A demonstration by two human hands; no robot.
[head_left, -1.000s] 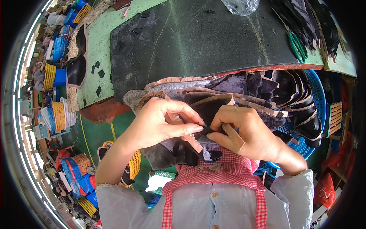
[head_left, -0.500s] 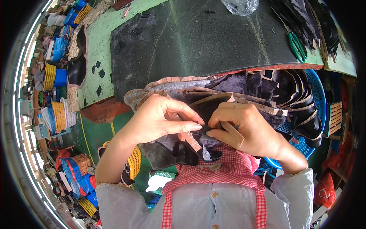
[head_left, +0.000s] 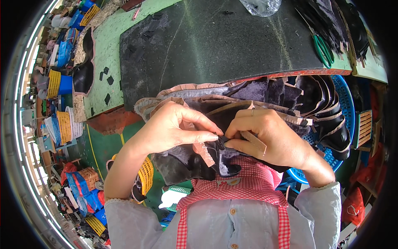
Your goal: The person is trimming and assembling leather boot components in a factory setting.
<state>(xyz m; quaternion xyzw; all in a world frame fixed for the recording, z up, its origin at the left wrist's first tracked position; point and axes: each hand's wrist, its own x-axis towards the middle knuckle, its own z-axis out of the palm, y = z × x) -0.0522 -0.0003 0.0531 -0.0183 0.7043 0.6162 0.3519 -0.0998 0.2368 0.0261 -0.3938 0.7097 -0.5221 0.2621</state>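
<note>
Over my lap, my left hand [head_left: 172, 128] pinches the edge of a black fur-lined leather piece [head_left: 182, 164], thumb against forefinger. My right hand [head_left: 267, 135], a ring on one finger, grips the same piece just to the right, also in a pinch. The fingertips of both hands nearly meet around a small dark fold of it. A tan edge strip [head_left: 204, 154] with white zigzag stitching hangs below the left fingers. Another tan strip [head_left: 253, 143] passes under the right fingers. Exactly what lies between the fingertips is mostly hidden.
Behind my hands lie more fur-lined leather pieces [head_left: 273, 93], spilling over a blue basket [head_left: 350, 108]. The worktable carries a dark mat [head_left: 207, 45], green-handled scissors [head_left: 323, 52] and a clear plastic bag [head_left: 261, 6]. A yellow basket [head_left: 146, 176] stands below left.
Both hands stay in nearly the same place. The fingertips have shifted slightly on the fold, and the stitched tan strip below the left hand has swung a little left and down.
</note>
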